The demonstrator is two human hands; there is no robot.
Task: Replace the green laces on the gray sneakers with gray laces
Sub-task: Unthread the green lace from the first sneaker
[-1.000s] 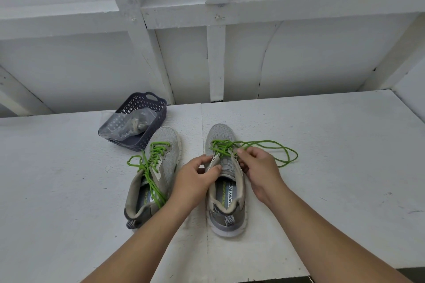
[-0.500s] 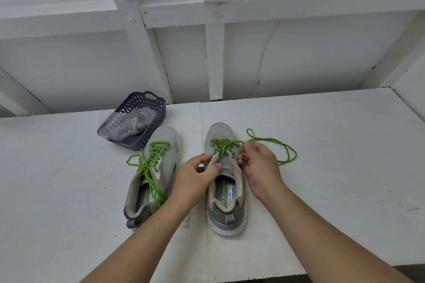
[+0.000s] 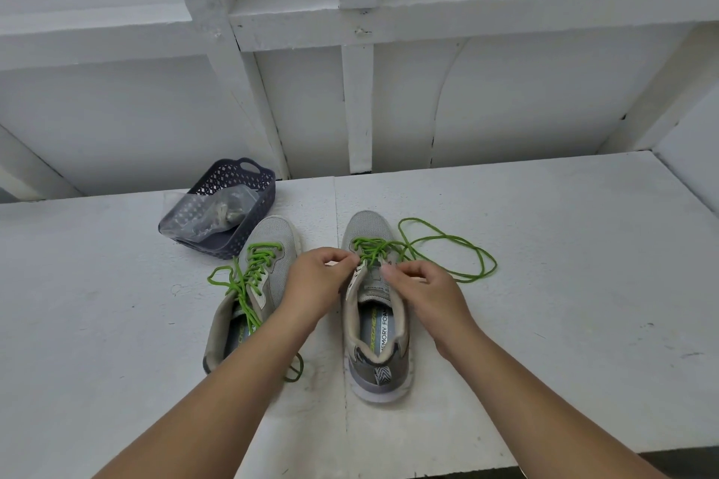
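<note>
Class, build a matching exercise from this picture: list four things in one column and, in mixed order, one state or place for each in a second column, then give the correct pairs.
Things
1. right sneaker
2. left sneaker
3. purple basket
4. loose green lace end

States or places
A. holds a clear plastic bag
B. lies looped on the white table, right of the shoes
C. both hands pinch its lace near the toe
D. laced higher up, no hand on its laces

Pairs: 1-C, 2-D, 3-A, 4-B
</note>
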